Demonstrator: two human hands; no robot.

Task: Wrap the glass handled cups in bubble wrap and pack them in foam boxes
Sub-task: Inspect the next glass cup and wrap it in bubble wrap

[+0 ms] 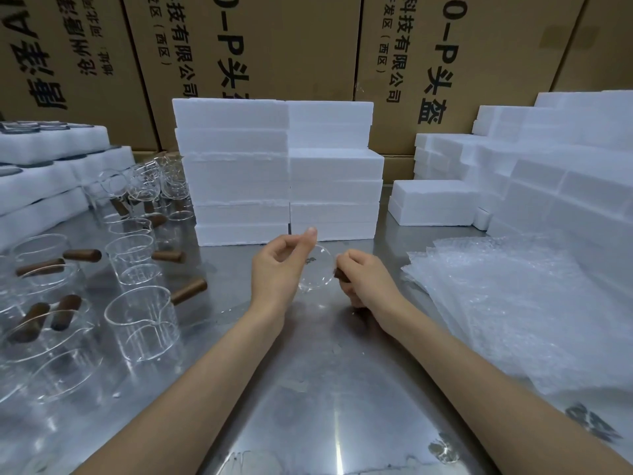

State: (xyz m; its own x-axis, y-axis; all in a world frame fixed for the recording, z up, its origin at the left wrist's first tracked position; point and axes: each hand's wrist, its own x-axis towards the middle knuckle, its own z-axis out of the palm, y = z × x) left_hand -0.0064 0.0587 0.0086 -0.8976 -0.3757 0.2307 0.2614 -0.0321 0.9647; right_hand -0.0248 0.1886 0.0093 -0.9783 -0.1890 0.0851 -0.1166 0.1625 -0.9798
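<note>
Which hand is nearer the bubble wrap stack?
Right. The right hand, gripping the held cup's wooden handle, sits just beside the bubble wrap stack; the left hand is on the cup's far side.

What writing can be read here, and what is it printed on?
"科技有限公司" and "(西区)": cardboard cartons behind the foam boxes.
"0-P头盔": right carton.
Left carton: upside-down characters, not reliably readable.
Dark mark on the held glass cup: too small.

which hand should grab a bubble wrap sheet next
Probably the left hand: it only pinches the cup rim, while the right hand grips the handle, though the bubble wrap lies on the right.
</note>
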